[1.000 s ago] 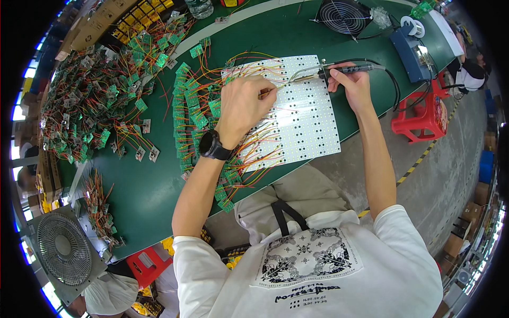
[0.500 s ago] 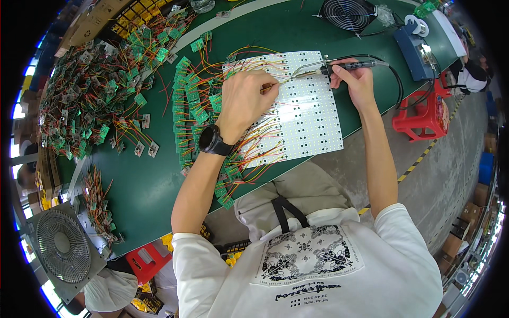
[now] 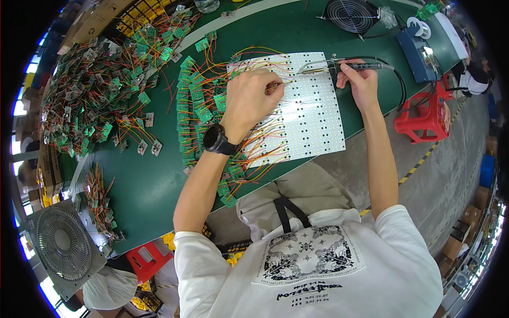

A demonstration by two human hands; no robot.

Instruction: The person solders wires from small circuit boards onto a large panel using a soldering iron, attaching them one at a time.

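Note:
My left hand (image 3: 252, 98), with a black watch on its wrist, is over the left half of a white board (image 3: 313, 122) dotted with small light and black spots. Its thumb and fingers pinch thin wires, mostly hidden by the hand. In my right hand (image 3: 360, 82) is a soldering iron (image 3: 366, 66) with a solder-feed tube along it. The iron's tip points left above the board's upper part, a short gap from my left fingers. Red and yellow wires (image 3: 265, 151) run from the board's left side to rows of small green circuit boards (image 3: 191, 106).
A large heap of wired circuit boards (image 3: 79, 100) covers the table's left. Farther back sit a black fan (image 3: 350, 16) and a blue soldering station (image 3: 416, 53) with a solder spool (image 3: 419, 27). A red stool (image 3: 424, 119) stands at right, a grey fan (image 3: 62, 241) at lower left.
The soldering iron's tip has drawn back to the right, away from my left fingers. My left hand stays almost in place on the board. The whole view has shifted slightly.

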